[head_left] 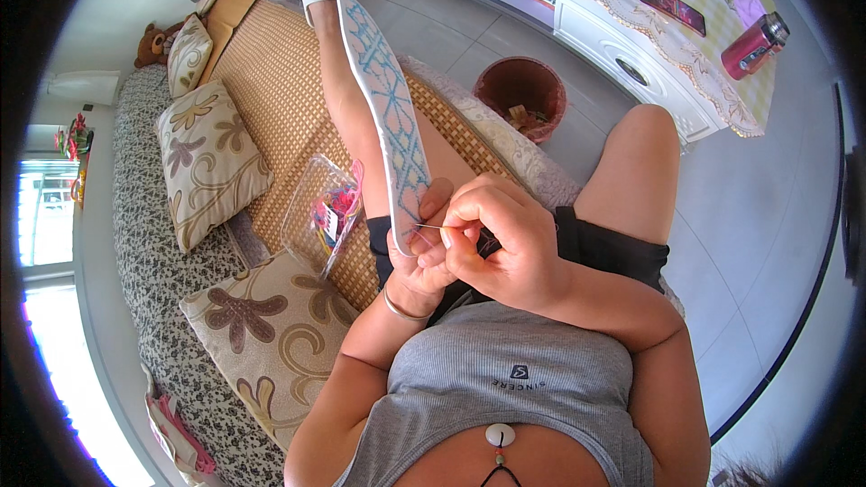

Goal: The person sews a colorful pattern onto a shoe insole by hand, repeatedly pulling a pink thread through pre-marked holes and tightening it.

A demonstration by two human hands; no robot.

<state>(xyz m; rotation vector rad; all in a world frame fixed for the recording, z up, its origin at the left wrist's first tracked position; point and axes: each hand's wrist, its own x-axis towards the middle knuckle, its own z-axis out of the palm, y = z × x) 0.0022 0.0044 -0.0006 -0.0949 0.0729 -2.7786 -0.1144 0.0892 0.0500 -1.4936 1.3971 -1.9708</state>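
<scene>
A long white insole [386, 106] with blue diamond-pattern stitching lies along my outstretched leg. My left hand [419, 257] grips its near end from below, the thumb resting by the edge. A thin needle [431, 226] sits at the stitched surface, pinched between the thumb and forefinger of my right hand [505, 239]. A fine pinkish thread shows faintly near my left fingers; where it runs is hard to make out. Beside my leg, a clear plastic box [307, 207] holds bundles of colourful thread [336, 213].
Patterned cushions [212, 162] lie along the sofa to the left, on a woven mat [271, 72]. A dark red bin [520, 95] stands on the floor ahead. At the right, a cloth-covered table [631, 0] bears a phone [672, 7] and a red flask [756, 45].
</scene>
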